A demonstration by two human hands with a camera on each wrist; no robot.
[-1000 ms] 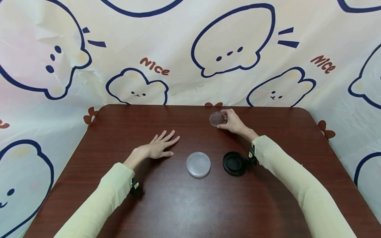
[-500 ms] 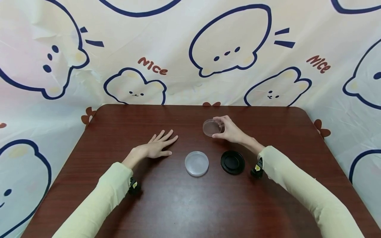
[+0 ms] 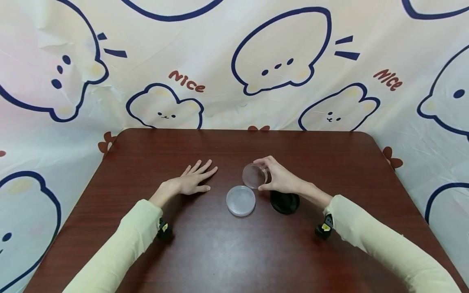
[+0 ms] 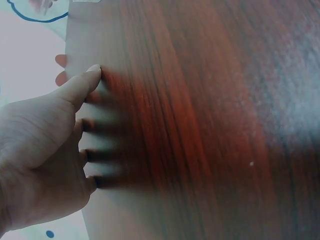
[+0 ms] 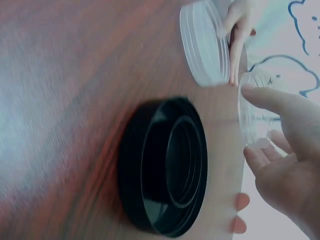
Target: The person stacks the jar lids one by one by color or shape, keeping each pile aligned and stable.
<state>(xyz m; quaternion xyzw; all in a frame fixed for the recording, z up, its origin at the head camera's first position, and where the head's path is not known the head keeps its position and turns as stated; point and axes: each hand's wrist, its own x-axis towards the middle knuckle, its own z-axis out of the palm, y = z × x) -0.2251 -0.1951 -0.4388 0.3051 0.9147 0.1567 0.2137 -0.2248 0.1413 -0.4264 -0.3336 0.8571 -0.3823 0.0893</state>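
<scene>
My right hand [image 3: 280, 177] grips a clear round plastic dish [image 3: 253, 176] by its rim, thumb on the near side and fingers on the far side. The right wrist view shows that clear dish [image 5: 248, 117] tilted between thumb and fingers. Just in front of it lies a translucent whitish round container [image 3: 240, 201], flat on the table. A black round lid-like piece [image 3: 285, 203] with a raised inner ring lies under and nearer than my right hand, partly covered by it. My left hand [image 3: 190, 182] rests on the table with fingers spread, holding nothing.
The dark red-brown wooden table [image 3: 205, 252] reaches back to a printed cloth [image 3: 220, 61] with cartoon outlines. Black wrist devices [image 3: 324, 228] sit below both sleeves [image 3: 381, 244].
My right hand has brought the clear dish from near the table's back edge toward me and slightly left, close behind the whitish container. My left hand has stayed in place.
</scene>
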